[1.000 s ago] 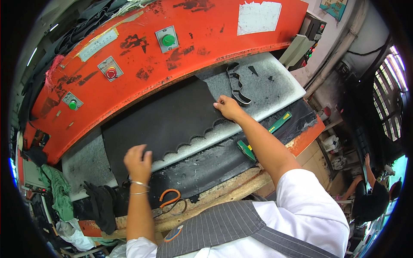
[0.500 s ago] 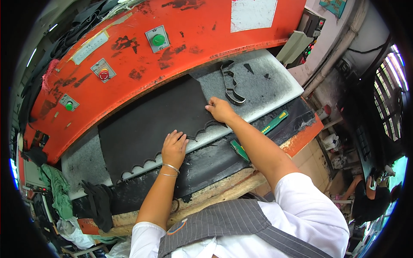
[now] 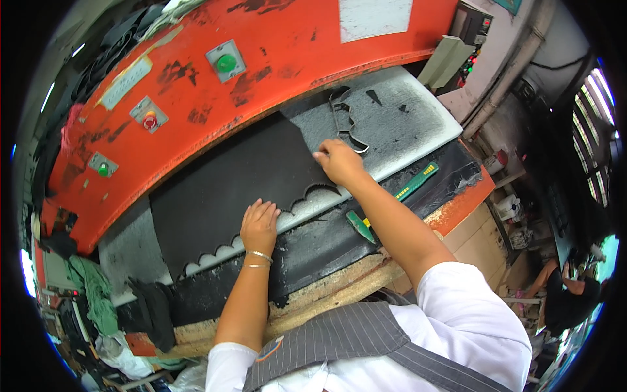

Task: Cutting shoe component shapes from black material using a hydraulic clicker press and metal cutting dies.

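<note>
A dark, flat sheet [image 3: 228,176] with a scalloped near edge lies on a pale, black-dusted board [image 3: 392,121]. My left hand [image 3: 260,225] rests flat on the sheet by that edge, fingers stretched. At the sheet's right edge is my right hand [image 3: 343,163], its fingers curled and seemingly pinching the material; the fingertips are partly hidden. Just beyond its knuckles stands a wavy metal cutting die [image 3: 349,124] on the board. Beneath and beside my right forearm lies a hammer [image 3: 418,181] with a green and yellow handle.
Behind the board rises an orange machine beam [image 3: 189,85] with green and red push buttons. A dark cloth [image 3: 153,310] hangs at the front left, near a green cloth [image 3: 91,291]. Dark scraps [image 3: 373,97] lie by the die. Another person [image 3: 571,294] sits at far right.
The view has shifted slightly. My right hand has moved a little toward the die's near end. My left hand has slid slightly left, its fingers now closer together.
</note>
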